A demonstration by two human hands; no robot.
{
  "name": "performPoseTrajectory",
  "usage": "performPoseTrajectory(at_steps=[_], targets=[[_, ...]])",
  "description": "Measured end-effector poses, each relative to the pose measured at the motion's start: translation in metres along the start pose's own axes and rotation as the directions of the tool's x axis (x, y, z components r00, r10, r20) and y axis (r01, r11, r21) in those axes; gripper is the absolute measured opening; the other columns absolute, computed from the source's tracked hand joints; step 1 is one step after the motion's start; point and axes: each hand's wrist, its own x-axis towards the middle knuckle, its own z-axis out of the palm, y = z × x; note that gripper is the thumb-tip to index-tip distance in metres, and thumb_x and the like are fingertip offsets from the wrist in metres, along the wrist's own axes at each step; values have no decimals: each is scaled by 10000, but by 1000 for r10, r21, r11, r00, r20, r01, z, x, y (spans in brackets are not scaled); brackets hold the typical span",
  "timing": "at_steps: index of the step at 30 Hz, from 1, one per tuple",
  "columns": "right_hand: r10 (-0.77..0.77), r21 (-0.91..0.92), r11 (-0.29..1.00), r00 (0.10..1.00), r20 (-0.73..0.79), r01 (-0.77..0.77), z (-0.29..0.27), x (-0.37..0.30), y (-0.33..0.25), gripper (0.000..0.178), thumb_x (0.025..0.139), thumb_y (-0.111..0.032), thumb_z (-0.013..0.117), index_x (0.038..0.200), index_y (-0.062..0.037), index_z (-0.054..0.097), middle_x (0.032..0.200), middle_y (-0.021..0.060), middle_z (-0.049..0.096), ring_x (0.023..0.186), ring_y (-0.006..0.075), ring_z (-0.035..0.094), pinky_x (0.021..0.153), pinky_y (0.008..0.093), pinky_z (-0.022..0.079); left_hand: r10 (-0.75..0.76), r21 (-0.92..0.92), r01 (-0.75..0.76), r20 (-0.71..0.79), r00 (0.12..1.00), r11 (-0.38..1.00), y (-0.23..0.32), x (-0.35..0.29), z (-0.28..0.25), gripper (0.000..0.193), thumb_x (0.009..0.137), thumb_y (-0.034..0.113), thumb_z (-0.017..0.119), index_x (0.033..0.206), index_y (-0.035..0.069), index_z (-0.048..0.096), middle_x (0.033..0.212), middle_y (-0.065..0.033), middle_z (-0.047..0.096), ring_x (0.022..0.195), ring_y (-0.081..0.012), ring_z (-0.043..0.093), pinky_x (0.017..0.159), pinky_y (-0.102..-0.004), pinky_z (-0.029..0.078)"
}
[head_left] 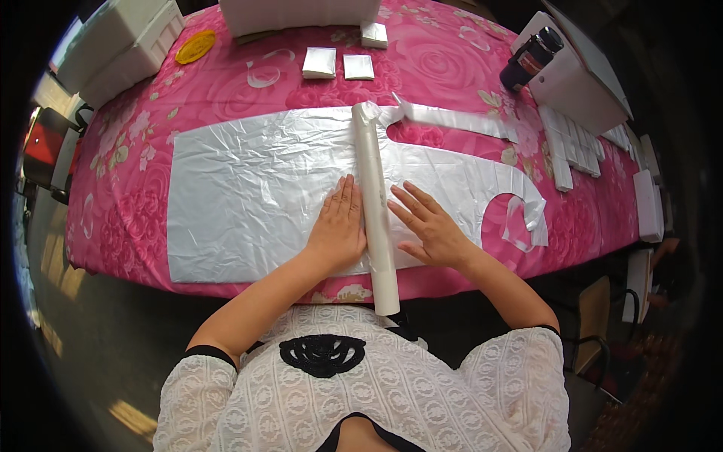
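Note:
A thin white plastic apron [256, 188] lies spread across the table, its body at the left and a neck loop [536, 203] at the right. One tie strap [459, 123] stretches off its far edge. Across the apron lies a long pale tube [373, 188], its near end sticking out past the table's front edge. My left hand [339, 226] is flat on the apron along the tube's left side, fingers straight and close together. Right of the tube, my right hand [433, 226] has its fingers spread, fingertips near the tube. Neither hand grips anything.
Small folded white packets [319, 62] sit beyond the apron, with a yellow disc [196, 47] farther left. White boxes [124, 56] stand at the back left. A dark flask [531, 59] and a white carton [576, 83] are at the right, by several stacked folded strips [572, 147].

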Motion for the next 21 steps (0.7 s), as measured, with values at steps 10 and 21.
performPoseTrajectory(at_steps=[10, 21], targets=[[-321, 177, 931, 947, -19, 319, 40, 81, -50, 525, 858, -425, 444, 1222, -50, 494, 1308, 125, 438, 1278, 277, 315, 1069, 433, 204, -59, -490, -5, -115, 992, 872, -37, -45, -123, 376, 786, -73, 433, 1135, 7, 547, 1075, -132, 613, 1013, -235, 586, 864, -315, 440], [-388, 346, 859, 921, -41, 377, 57, 188, -86, 437, 850, -277, 525, 1231, -68, 479, 1273, 123, 465, 1177, 293, 426, 969, 414, 341, -665, -759, 443, 17, 747, 478, -113, -193, -169, 326, 862, 7, 421, 1181, -14, 485, 1068, -112, 591, 962, -167, 572, 843, -288, 438]])
